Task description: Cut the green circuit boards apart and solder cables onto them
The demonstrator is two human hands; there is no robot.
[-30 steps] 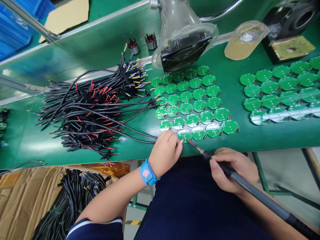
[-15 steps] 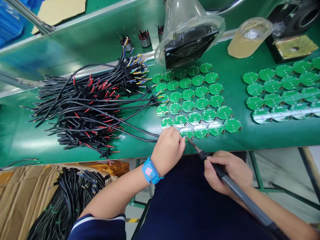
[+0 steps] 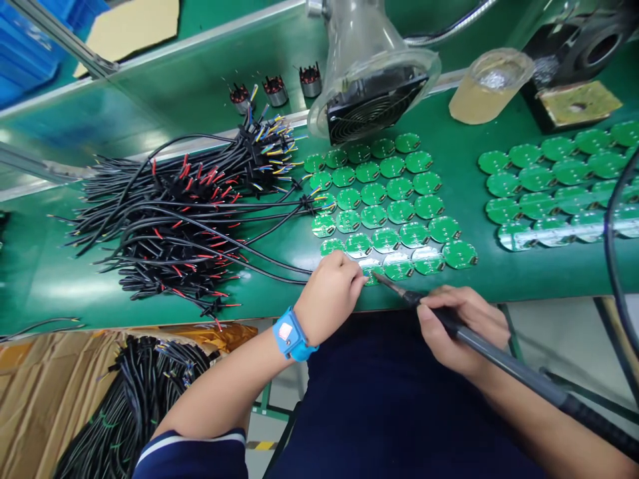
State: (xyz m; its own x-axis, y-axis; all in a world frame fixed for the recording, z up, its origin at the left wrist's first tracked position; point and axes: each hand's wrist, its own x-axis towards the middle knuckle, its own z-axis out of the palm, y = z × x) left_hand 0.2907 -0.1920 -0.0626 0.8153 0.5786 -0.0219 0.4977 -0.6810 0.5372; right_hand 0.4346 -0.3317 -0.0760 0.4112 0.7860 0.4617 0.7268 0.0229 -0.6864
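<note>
My right hand (image 3: 462, 329) grips a black soldering iron (image 3: 499, 359) like a pen, its metal tip touching the nearest round green circuit board (image 3: 372, 269) at the bench's front edge. My left hand (image 3: 332, 293), with a blue wrist strap (image 3: 289, 336), is closed in a pinch beside that board, holding a black cable (image 3: 269, 263) end against it. Several round green boards (image 3: 394, 193) lie in rows just beyond.
A heap of black cables with red and coloured ends (image 3: 184, 213) covers the green bench (image 3: 50, 279) at left. A clear-hooded fan (image 3: 372, 86) stands behind the boards, a plastic cup (image 3: 486, 90) to its right, more boards (image 3: 554, 183) far right, a cable box (image 3: 100, 399) below.
Both hands stay at the nearest board; the iron's handle has dropped to a flatter angle. The view has shifted slightly.
</note>
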